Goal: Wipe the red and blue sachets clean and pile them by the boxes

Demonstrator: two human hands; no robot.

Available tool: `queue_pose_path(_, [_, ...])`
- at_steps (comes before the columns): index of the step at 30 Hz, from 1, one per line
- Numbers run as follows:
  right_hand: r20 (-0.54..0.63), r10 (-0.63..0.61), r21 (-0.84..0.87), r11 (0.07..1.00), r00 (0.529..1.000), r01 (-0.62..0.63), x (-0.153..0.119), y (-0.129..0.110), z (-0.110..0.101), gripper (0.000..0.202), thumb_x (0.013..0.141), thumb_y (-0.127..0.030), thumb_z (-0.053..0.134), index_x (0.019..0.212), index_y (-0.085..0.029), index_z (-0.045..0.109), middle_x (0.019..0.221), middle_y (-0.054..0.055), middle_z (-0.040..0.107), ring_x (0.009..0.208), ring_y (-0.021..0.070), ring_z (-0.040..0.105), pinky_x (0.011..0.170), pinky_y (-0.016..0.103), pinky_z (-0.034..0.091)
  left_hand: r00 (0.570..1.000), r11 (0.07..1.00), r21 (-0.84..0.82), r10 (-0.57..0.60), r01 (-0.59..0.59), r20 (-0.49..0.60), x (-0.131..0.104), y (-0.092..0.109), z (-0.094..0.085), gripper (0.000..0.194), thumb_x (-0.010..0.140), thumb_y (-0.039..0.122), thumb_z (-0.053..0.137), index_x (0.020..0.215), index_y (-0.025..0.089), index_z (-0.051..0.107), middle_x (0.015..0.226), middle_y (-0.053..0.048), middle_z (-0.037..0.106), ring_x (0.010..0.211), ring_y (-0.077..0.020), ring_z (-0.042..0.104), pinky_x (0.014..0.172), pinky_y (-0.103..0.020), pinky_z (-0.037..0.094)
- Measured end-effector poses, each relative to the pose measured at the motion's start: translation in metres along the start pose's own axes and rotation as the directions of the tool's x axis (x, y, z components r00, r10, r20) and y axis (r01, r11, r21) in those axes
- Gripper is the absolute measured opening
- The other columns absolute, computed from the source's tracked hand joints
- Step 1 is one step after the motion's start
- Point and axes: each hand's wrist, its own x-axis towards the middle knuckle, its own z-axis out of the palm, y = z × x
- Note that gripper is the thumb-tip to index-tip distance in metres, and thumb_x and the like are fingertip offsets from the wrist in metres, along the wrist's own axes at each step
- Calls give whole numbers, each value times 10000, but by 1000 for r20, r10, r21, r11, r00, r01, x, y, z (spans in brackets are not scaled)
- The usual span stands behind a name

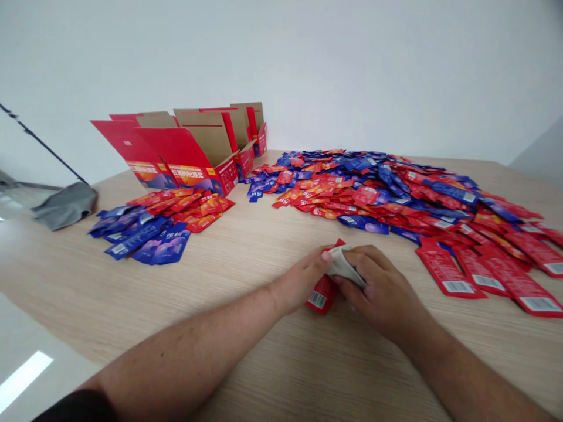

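Observation:
Near the table's front, my left hand (303, 280) grips a red sachet (323, 293) with a white barcode label at its lower end. My right hand (380, 287) is closed around a pale grey cloth (345, 264), which lies against the upper part of the sachet. The cloth and my fingers hide much of the sachet's middle. Just right of my hands, several red sachets (448, 272) lie flat with barcodes showing. They edge a large heap of red and blue sachets (365, 181) that spreads across the back and right of the table.
A smaller pile of blue and red sachets (162, 225) lies on the left of the wooden table (246, 264). Behind it stand several red cardboard boxes (189, 158) with raised flaps. A grey cloth-like item (68, 205) hangs at the far left edge, beside a thin dark pole (41, 143).

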Motion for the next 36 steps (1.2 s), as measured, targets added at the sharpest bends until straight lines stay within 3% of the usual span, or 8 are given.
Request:
queue_pose_path(3, [0,36,0,999,999,-36,1,-2,-1,181,944,-193,633,1125,-183,641,1058,118,669,990,279,652,881,447,592,995,994,-50,-97,99,26,-1,2,0,827,852,836,598,1338,168,630,944,-80,716,758,-202,674,731,-339,560])
queue_pose_path(8, [37,21,43,999,999,-23,2,-7,-1,212,929,-140,624,1135,-189,644,1094,113,668,1040,275,637,920,444,579,999,999,-17,-33,33,5,-3,6,2,740,874,765,651,1314,171,671,1131,-121,736,947,-233,702,829,-330,562])
queue_pose_path(12, [32,80,44,996,996,-82,2,-7,0,190,934,-156,644,1123,-176,644,1084,118,663,1024,276,632,917,451,575,995,995,-29,-92,93,27,-2,6,2,781,867,830,582,1255,159,684,901,-89,728,716,-200,677,706,-336,565])
queue_pose_path(17, [52,39,61,997,998,-42,2,-9,0,229,908,-109,641,1127,-177,645,1104,115,657,1057,276,621,947,444,561,1000,999,-32,-8,8,-10,-3,5,2,683,899,718,663,1275,149,681,1210,-140,731,1022,-249,706,929,-362,556])
queue_pose_path(21, [35,79,62,995,996,-82,3,-9,-1,188,935,-140,637,1119,-179,645,1072,115,655,1025,275,625,917,438,566,997,996,-58,-71,73,28,-3,3,0,712,916,775,573,1275,169,682,910,-84,737,730,-203,684,713,-330,551])
queue_pose_path(26, [67,28,78,996,997,-34,3,-10,0,251,898,-98,641,1131,-190,643,1113,113,661,1062,277,622,939,441,561,1000,1000,-27,-5,5,0,-2,4,0,641,935,686,636,1304,164,683,1226,-130,728,1069,-255,695,958,-363,541])
queue_pose_path(30, [40,86,61,994,995,-88,2,-8,0,204,921,-128,645,1117,-186,636,1087,116,656,1033,277,621,921,449,567,997,996,-48,-81,81,0,-2,5,1,715,905,777,588,1298,186,667,1027,-94,745,806,-211,696,782,-352,567])
queue_pose_path(36, [59,26,81,996,998,-31,4,-9,0,225,899,-97,646,1107,-183,641,1092,112,659,1039,274,624,931,443,563,1000,1000,-6,-14,14,-2,-3,5,1,656,915,718,638,1268,167,693,1150,-122,741,1034,-257,705,893,-351,559])
